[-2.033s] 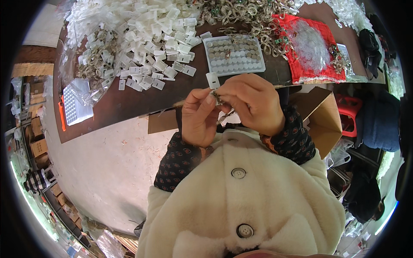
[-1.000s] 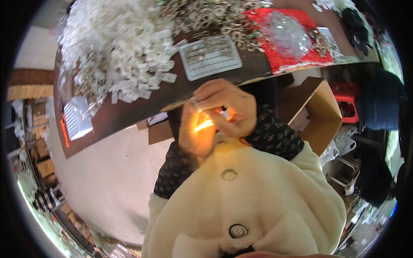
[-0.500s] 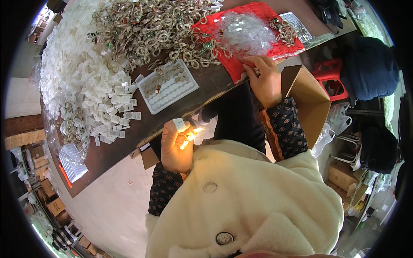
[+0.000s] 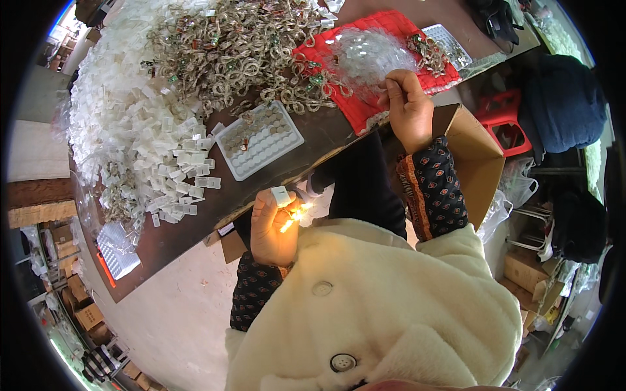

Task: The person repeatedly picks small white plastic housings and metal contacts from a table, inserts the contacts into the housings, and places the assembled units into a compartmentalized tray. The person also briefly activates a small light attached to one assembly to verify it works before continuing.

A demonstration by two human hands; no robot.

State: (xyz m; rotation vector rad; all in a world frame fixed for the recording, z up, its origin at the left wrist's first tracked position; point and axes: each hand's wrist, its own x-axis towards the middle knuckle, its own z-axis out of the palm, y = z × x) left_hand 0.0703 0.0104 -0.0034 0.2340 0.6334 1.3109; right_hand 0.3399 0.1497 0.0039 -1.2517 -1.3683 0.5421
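Observation:
My left hand (image 4: pixel 275 228) is closed on a small white plastic battery box (image 4: pixel 281 196). A bundle of glowing fairy lights (image 4: pixel 295 217) shines warm yellow against its fingers. My right hand (image 4: pixel 410 107) is pinched at the near edge of a heap of clear plastic bags (image 4: pixel 372 55). Thin clear film shows at its fingertips, though its outline is hard to make out. The heap lies on a red quilted cloth (image 4: pixel 357 112). Left of the cloth, a white tray (image 4: pixel 268 151) of round pockets holds coin-like discs in part of its rows.
Coiled string lights (image 4: pixel 244 62) are heaped on the dark table (image 4: pixel 173 242). A large pile of white plastic boxes (image 4: pixel 143 124) covers its left side. An open cardboard box (image 4: pixel 479 146) stands by my right arm, near a red stool (image 4: pixel 505 124).
My right hand has shifted slightly, its fingers drawing together into a pinch. The left hand still holds the lit bundle. The table appears a little lower and farther right in view.

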